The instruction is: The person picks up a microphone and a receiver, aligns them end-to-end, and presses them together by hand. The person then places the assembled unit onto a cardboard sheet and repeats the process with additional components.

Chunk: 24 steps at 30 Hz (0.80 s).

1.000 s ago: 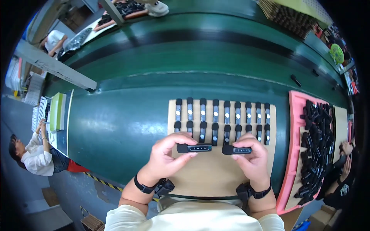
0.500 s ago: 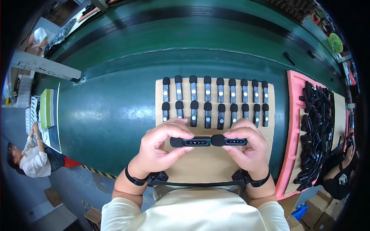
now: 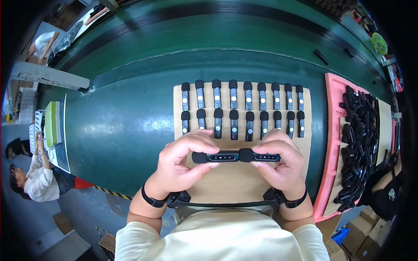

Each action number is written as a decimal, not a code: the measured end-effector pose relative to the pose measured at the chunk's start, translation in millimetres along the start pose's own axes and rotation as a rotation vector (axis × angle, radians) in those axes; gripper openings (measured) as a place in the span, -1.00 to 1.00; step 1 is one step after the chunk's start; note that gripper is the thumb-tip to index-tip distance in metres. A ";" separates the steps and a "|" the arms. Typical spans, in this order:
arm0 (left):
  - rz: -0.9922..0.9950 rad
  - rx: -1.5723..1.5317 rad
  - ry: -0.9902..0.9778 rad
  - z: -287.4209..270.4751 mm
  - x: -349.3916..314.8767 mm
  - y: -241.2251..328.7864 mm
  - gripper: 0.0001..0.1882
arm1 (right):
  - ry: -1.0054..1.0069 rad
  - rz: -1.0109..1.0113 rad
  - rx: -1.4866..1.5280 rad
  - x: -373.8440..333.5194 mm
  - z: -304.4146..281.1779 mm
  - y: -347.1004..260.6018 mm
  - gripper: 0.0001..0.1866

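- Devices, black and foam-tipped, two, at the centre of the dial in the head view: left-held device [image 3: 226, 157] and right-held device [image 3: 270, 158], lined up end to end over a cardboard sheet [image 3: 235, 185]; the foam cap [image 3: 245, 155] of the second appeared to touch the bare end of the first.
- Left hand [image 3: 180, 162], at 9 o'clock: thumb and forefinger were clamped on the left-held device, close to its foam end.
- Right hand [image 3: 283, 162], at 3 o'clock: thumb and forefinger pinched the right-held device just beside its foam cap.
- Upper row [image 3: 248, 100], at 12 o'clock: nine like devices lay on the sheet, caps away from the person.
- Lower row [image 3: 249, 126], also 12 o'clock, nearer: nine more, some partly hidden by fingers.
- Pink tray [image 3: 323, 187], at 3 o'clock: held a jumbled heap [image 3: 359, 139] of black devices.
- Loose device [image 3: 321, 57], black, between 1 and 2 o'clock: lay well apart on a green surface [image 3: 122, 126].
- Co-worker [image 3: 41, 187], white top, between 8 and 9 o'clock.
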<state>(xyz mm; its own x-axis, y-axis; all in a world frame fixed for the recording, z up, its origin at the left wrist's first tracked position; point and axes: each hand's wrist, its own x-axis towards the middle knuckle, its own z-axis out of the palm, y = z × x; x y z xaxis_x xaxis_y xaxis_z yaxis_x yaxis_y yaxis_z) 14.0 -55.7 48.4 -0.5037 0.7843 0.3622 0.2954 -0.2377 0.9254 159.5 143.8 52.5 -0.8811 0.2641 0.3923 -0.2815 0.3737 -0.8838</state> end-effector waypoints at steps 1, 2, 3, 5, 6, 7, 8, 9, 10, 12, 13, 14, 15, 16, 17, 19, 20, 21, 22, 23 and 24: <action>0.002 0.002 0.000 0.0 -0.1 0.4 -0.66 | 0.000 -0.007 0.001 0.1 0.2 0.3 -0.72; 0.004 0.005 0.001 0.1 -0.1 0.9 -0.66 | 0.001 -0.014 0.002 0.2 0.4 0.5 -0.72; 0.006 0.007 0.001 0.2 -0.2 1.1 -0.66 | 0.001 -0.021 0.003 0.0 0.5 0.5 -0.72; 0.009 0.007 -0.002 0.3 -0.1 1.0 -0.66 | -0.001 -0.018 0.007 -0.4 0.2 0.4 -0.72; 0.012 0.008 -0.004 0.0 0.0 1.0 -0.66 | -0.004 -0.017 0.012 -0.4 0.2 0.4 -0.72; 0.015 0.009 -0.007 -0.2 0.0 1.0 -0.67 | -0.006 -0.015 0.017 -0.4 0.2 0.5 -0.73; 0.014 0.010 -0.005 -0.1 0.3 1.9 -0.67 | -0.007 -0.016 0.018 -0.5 0.3 0.5 -0.73; 0.018 0.019 0.003 0.2 1.0 3.6 -0.67 | -0.007 -0.015 0.019 -0.7 0.4 0.6 -0.73; 0.021 0.026 0.010 0.7 2.2 5.3 -0.67 | -0.006 -0.015 0.019 -0.6 0.3 0.4 -0.73; 0.024 0.035 0.018 1.5 2.7 6.1 -0.68 | -0.006 -0.014 0.020 -0.6 -1.0 0.5 -0.73; 0.032 0.054 0.026 2.0 2.5 6.2 -0.68 | -0.026 -0.021 0.022 -0.6 -2.5 0.8 -0.72; 0.041 0.073 0.034 2.4 2.3 6.2 -0.68 | -0.046 -0.028 0.025 -0.7 -3.9 1.2 -0.72; 0.050 0.091 0.042 2.8 2.3 6.3 -0.68 | -0.066 -0.035 0.027 -0.7 -4.5 1.3 -0.71; 0.049 0.091 0.042 3.1 2.9 7.1 -0.68 | -0.066 -0.035 0.028 -1.5 -2.3 1.4 -0.71; 0.045 0.150 0.024 3.3 4.2 9.0 -0.68 | 0.002 0.003 0.109 -3.3 2.3 1.8 -0.71; 0.037 0.268 -0.011 3.6 6.4 11.7 -0.68 | 0.140 0.079 0.272 -5.9 8.9 2.1 -0.72; 0.036 0.268 -0.010 3.6 6.3 11.1 -0.68 | 0.138 0.079 0.273 -5.5 8.6 2.5 -0.72; 0.044 0.265 -0.013 3.6 6.2 10.0 -0.68 | 0.138 0.062 0.272 -4.7 7.3 3.1 -0.73; 0.051 0.262 -0.016 3.5 6.0 8.8 -0.68 | 0.139 0.045 0.271 -4.0 5.6 3.7 -0.74; 0.059 0.258 -0.020 3.4 5.8 7.5 -0.68 | 0.139 0.028 0.270 -3.8 4.1 4.0 -0.75; 0.059 0.258 -0.020 3.3 5.7 6.1 -0.68 | 0.139 0.028 0.270 -4.2 2.4 4.2 -0.75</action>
<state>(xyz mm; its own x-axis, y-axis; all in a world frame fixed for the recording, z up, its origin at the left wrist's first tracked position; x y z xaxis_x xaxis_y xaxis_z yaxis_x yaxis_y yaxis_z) 15.6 -50.8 55.7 -0.4646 0.7849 0.4099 0.5222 -0.1310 0.8427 161.1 142.1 46.6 -0.8349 0.3970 0.3811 -0.3646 0.1196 -0.9234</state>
